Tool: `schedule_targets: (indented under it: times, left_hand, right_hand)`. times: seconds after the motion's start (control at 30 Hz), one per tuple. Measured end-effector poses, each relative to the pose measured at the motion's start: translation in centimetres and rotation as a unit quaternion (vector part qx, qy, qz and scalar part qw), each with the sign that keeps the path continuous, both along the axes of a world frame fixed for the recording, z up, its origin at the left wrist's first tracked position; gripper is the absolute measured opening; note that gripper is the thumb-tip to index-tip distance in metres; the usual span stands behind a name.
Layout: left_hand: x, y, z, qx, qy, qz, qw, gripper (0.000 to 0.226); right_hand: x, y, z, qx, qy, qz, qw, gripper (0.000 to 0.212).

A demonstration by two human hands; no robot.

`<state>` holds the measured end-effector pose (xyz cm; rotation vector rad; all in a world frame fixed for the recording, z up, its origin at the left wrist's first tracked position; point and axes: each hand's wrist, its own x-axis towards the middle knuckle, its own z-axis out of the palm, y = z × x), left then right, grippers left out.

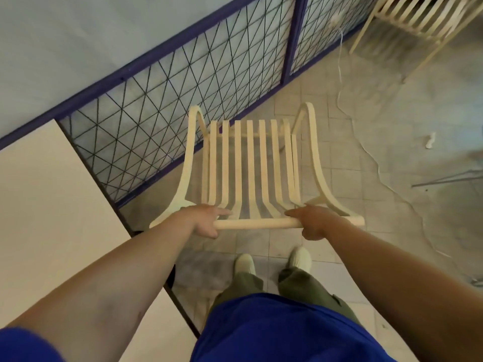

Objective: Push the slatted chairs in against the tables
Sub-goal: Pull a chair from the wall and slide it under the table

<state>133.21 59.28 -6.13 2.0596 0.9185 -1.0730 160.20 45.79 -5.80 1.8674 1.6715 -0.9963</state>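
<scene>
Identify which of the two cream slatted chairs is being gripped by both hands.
The near chair in the middle of the view: the left hand and right hand clasp its top rail. The far chair, top right, stands untouched.

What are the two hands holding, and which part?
Both the left hand and right hand grip the slatted chair by its top back rail.

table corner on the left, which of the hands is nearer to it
Left. The left hand grips the chair's top rail nearest the table; the right hand grips the rail farther over.
</scene>
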Motion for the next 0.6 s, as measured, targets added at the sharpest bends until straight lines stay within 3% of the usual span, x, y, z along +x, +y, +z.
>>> schedule_targets:
  times: [0.6]
  left_hand:
    - [0.2, -2.7, -0.8, 0.025, -0.007, 0.06, 0.998, 0.093]
  right_hand:
    - [2.1, 0.3, -2.3, -0.009, 0.044, 0.039, 0.998, 0.084]
